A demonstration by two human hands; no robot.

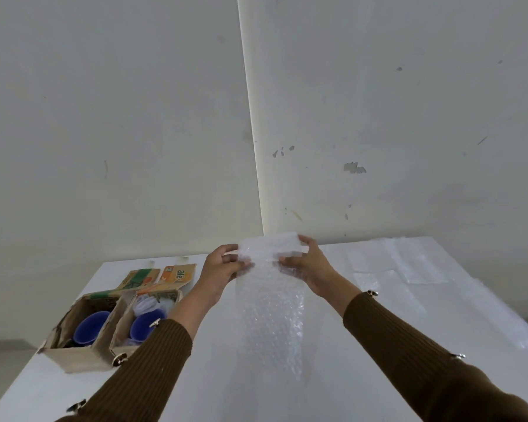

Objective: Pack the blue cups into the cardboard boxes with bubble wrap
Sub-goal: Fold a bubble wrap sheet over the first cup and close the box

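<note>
A white table (214, 376) stretches away from me toward a pale wall (104, 117) at the far side. A vertical corner (252, 132) runs down the wall just left of the middle; the part to its right stands in brighter light than the part to its left. Grey scuffs (354, 168) and small dark chips mark the right part, above the table's far edge. At the near left, beside the table, a strip of grey floor (3, 357) meets the wall.
</note>
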